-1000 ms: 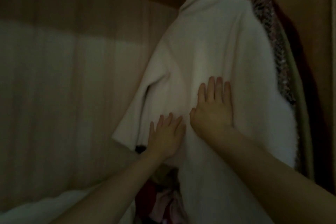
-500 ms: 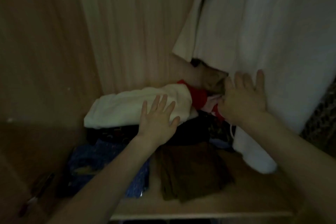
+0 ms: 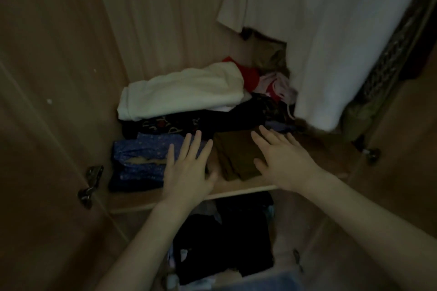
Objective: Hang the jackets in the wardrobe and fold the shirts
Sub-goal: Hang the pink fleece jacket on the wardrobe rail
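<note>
Withdrawn from the hanging white jacket (image 3: 331, 30) and white bundle (image 3: 182, 92): left hand (image 3: 186, 170) and right hand (image 3: 283, 160), fingers spread, empty, over the wardrobe shelf (image 3: 189, 198).

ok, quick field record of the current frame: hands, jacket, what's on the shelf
left hand: open, fingers spread, holding nothing, over the front of the shelf beside the blue garment
right hand: open, empty, over the olive garment
white jacket: hanging at upper right, hem above the shelf
shelf contents: white bundle at back, black clothing under it, red and pink items behind
below shelf: dark clothes
lighting: dim, detail limited
</note>
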### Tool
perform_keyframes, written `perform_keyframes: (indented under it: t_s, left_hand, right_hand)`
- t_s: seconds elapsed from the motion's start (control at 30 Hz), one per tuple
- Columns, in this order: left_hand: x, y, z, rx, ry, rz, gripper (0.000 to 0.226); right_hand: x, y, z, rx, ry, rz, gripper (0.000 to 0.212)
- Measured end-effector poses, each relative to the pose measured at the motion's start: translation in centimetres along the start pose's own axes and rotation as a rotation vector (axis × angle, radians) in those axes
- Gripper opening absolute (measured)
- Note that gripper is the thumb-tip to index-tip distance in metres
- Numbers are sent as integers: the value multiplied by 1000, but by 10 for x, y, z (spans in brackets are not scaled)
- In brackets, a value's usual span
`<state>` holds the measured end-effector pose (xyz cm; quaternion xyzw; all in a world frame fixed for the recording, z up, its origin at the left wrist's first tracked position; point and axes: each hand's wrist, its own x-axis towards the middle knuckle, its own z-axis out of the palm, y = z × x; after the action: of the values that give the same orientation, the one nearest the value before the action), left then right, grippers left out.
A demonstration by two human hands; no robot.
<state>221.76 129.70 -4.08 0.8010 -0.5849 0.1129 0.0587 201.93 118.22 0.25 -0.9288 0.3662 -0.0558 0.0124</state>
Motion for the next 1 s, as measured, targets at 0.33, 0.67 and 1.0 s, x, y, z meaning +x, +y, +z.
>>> perform_keyframes:
  t_s: [0.33, 0.67, 1.0]
  left_hand:
    - [-73, 40, 6, -103, 5, 262, 70]
    - [-115, 112, -6, -218, -5, 530, 67]
    - [-185, 235, -18, -198, 4, 822, 66]
  right_hand:
    - [-131, -35, 38, 117, -8, 301, 67]
    - [-249, -28, 43, 60, 13, 554, 68]
    - [-389, -6, 58, 61, 79, 811, 68]
